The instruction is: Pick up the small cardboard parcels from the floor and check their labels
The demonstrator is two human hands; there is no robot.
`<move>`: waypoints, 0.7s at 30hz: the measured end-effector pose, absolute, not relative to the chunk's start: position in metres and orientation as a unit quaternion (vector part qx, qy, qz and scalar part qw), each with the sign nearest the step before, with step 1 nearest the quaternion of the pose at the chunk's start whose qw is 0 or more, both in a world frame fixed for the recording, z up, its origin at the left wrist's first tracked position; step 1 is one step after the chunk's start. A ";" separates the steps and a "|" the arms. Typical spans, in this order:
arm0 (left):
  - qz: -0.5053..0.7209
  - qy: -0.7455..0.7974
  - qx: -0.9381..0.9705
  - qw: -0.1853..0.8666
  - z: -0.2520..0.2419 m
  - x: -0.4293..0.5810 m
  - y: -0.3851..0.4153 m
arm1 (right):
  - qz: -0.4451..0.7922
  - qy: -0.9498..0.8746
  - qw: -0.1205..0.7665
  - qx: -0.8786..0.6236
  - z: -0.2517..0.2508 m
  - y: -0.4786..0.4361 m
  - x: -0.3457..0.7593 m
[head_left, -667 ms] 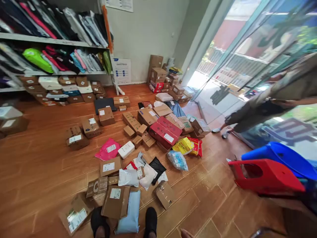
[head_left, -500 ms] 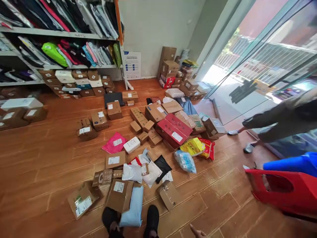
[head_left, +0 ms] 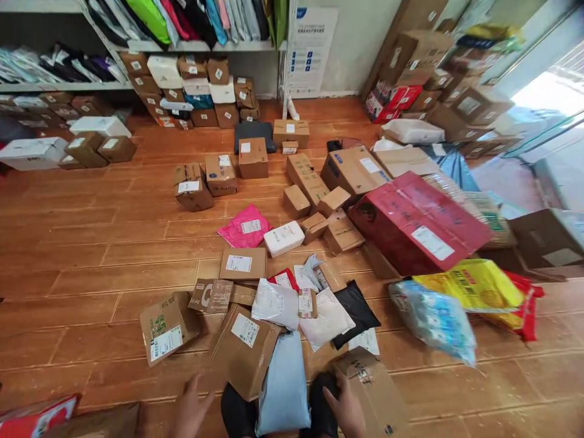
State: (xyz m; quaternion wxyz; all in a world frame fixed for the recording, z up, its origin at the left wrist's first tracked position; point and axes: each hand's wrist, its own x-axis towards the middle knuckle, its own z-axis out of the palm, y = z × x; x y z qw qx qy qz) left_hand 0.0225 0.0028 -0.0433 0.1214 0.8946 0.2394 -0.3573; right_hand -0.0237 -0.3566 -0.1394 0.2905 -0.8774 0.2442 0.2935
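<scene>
My left hand (head_left: 192,406) hovers low over the wooden floor, blurred a little, thumb and fingers apart with nothing in them. Just right of it a brown carton (head_left: 246,350) with a white label sits tilted by my left shoe. My right hand (head_left: 345,406) is at the left side of a taped cardboard box (head_left: 375,389), its thumb spread from the fingers; whether it touches the box I cannot tell. Between my shoes lies a light blue mailer bag (head_left: 285,386). White poly mailers (head_left: 276,304) and a black mailer (head_left: 356,313) lie just beyond.
A large red box (head_left: 420,222) and a yellow bag (head_left: 469,285) lie to the right with a clear bag of blue packs (head_left: 435,319). Small cartons (head_left: 296,201) spread across the floor. Shelves (head_left: 205,45) and stacked parcels (head_left: 420,55) line the back.
My view has tilted down and swung left, so the parcels appear closer. Both hands have come into view low down; before, only a fingertip showed at the bottom. The person by the doorway is out of view.
</scene>
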 end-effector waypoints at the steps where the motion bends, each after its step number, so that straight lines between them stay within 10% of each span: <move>1: -0.349 0.220 0.904 0.112 -0.067 0.035 0.004 | 0.301 0.190 0.244 -0.902 -0.160 -0.341 0.002; 11: -0.279 -0.069 0.957 0.026 -0.260 0.204 -0.027 | 0.233 -0.249 0.147 -0.928 -0.305 -0.247 0.152; 21: -0.355 -0.189 0.913 -0.059 -0.279 0.226 -0.050 | 0.131 0.094 0.192 -0.968 -0.347 -0.371 0.183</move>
